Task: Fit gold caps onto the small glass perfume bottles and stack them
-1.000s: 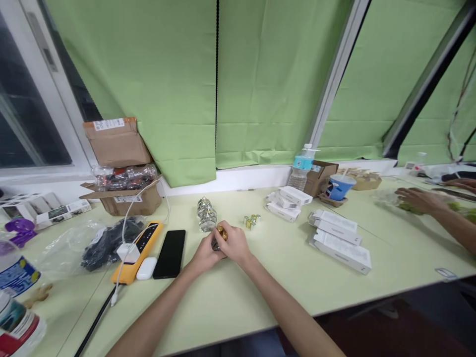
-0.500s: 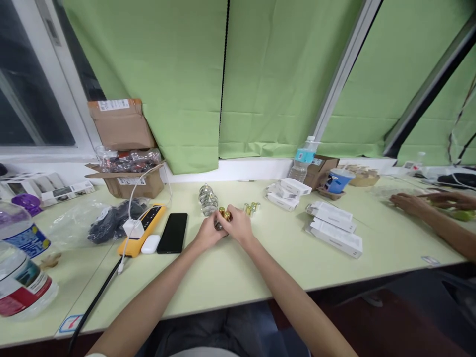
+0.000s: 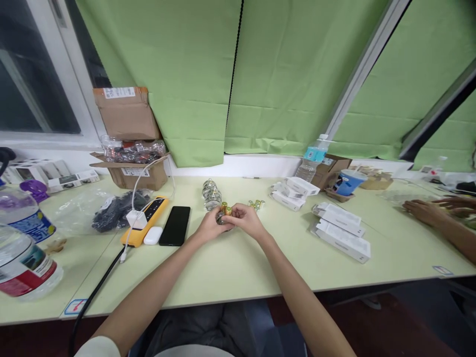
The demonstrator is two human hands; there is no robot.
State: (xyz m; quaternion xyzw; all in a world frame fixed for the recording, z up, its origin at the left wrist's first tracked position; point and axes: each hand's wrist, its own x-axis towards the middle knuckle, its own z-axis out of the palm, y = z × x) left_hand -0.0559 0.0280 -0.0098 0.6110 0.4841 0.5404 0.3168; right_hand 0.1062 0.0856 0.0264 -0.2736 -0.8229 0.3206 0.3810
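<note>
Close in front of me on the table, my left hand (image 3: 210, 226) is closed around a small, shiny, dark round piece (image 3: 220, 218). My right hand (image 3: 248, 221) meets it from the right, its thumb and fingertips pinched together at the same piece. Small gold cylinders (image 3: 224, 207) stand up at the fingertips; whether they are in the piece or just behind it I cannot tell. Behind my left hand is a row of shiny silvery, rounded pieces (image 3: 211, 193). More small gold-and-green cylinders (image 3: 256, 204) are grouped beyond my right hand.
Left of my hands are a black phone (image 3: 175, 226), a white earbud case (image 3: 153, 235) and a yellow power strip (image 3: 148, 221). White boxes (image 3: 340, 232) lie to the right. A water bottle (image 3: 313, 159) stands behind them. At far right are another person's hands (image 3: 427, 212).
My right hand has drawn slightly right, away from my left, and its fingers now pinch at the round piece. The whole view has shifted a little.
</note>
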